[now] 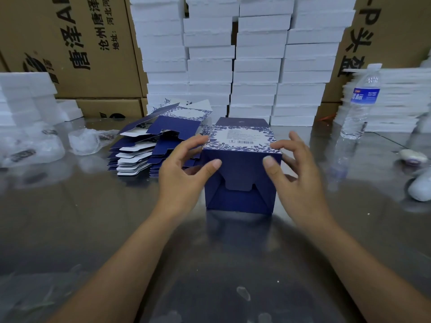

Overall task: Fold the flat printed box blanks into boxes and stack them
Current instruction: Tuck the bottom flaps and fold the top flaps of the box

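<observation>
A dark blue folded box with a white floral-printed top panel stands on the steel table, its interlocked bottom flaps facing me. My left hand holds its left side, thumb on the near face and fingers on the upper left edge. My right hand holds the right side the same way, thumb pressing the near face. A fanned pile of flat blue-and-white box blanks lies just left and behind the box.
Tall stacks of white foam trays and brown cartons line the back. A water bottle stands at the right, by more white stacks. Crumpled plastic wrap lies at the left. White rounded objects sit far right.
</observation>
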`<state>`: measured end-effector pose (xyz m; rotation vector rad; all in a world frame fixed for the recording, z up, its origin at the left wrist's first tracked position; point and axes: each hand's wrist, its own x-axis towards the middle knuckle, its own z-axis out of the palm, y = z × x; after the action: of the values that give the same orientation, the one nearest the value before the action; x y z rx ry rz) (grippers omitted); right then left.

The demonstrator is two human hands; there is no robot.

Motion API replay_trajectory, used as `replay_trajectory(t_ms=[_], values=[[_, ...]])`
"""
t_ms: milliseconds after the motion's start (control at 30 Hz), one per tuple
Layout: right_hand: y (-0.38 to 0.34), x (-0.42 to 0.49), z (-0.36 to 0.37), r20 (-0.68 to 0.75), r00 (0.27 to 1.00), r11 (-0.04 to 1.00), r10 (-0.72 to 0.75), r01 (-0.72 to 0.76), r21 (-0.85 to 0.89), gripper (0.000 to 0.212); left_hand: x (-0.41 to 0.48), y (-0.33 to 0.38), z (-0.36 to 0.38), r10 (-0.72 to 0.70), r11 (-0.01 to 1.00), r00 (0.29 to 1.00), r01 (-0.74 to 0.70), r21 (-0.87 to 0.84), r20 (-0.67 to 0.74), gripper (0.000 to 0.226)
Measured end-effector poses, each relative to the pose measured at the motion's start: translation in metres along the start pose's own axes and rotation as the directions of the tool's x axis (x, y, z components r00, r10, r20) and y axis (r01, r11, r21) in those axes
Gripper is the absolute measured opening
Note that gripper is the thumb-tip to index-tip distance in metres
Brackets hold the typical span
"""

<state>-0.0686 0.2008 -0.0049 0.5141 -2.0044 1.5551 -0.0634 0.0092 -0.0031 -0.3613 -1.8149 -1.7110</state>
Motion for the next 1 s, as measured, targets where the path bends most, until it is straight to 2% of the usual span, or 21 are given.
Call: replay_trajectory(t_ms=[100,167,300,400,633,700,867,1000], values=[[0.006,-0.003,0.003,0.100,0.995,0.996,-0.007,0.016,-0.087,0.048,-0.001,-0.007,0.000,-0.042,0.995,0.994,0.032,0.090,0.103,0.062],[0.010,-0.002,0.003,0.094,0.994,0.989,-0.061,0.073,-0.126,0.057,-0.003,-0.009,0.002,-0.067,0.991,0.982,0.045,0.123,0.176,0.068],[0.012,-0.001,0.006,0.005,0.991,0.977,-0.135,0.133,-0.167,0.058,-0.008,-0.008,0.010,0.018,0.978,0.997,-0.034,0.207,0.078,0.061],[0.010,-0.002,0.008,-0.044,0.975,0.944,-0.216,0.198,-0.264,0.053,-0.010,-0.007,0.013,0.056,0.968,0.998,-0.063,0.242,0.035,0.058],[0.008,-0.004,0.008,-0.082,0.978,0.934,-0.193,0.157,-0.321,0.047,-0.011,-0.007,0.013,0.073,0.956,0.995,-0.087,0.280,0.062,0.060],[0.007,-0.004,0.008,-0.071,0.981,0.943,-0.181,0.152,-0.297,0.049,-0.011,-0.006,0.013,0.067,0.961,0.995,-0.084,0.263,0.073,0.059],[0.006,-0.005,0.009,-0.016,0.994,0.979,-0.106,0.102,-0.179,0.059,-0.011,0.000,0.013,0.051,0.982,0.998,-0.059,0.180,0.048,0.033],[0.002,-0.001,0.011,-0.072,0.997,0.997,-0.013,0.019,0.080,0.036,-0.010,0.002,0.013,0.026,0.994,0.998,-0.032,0.108,0.059,0.037]])
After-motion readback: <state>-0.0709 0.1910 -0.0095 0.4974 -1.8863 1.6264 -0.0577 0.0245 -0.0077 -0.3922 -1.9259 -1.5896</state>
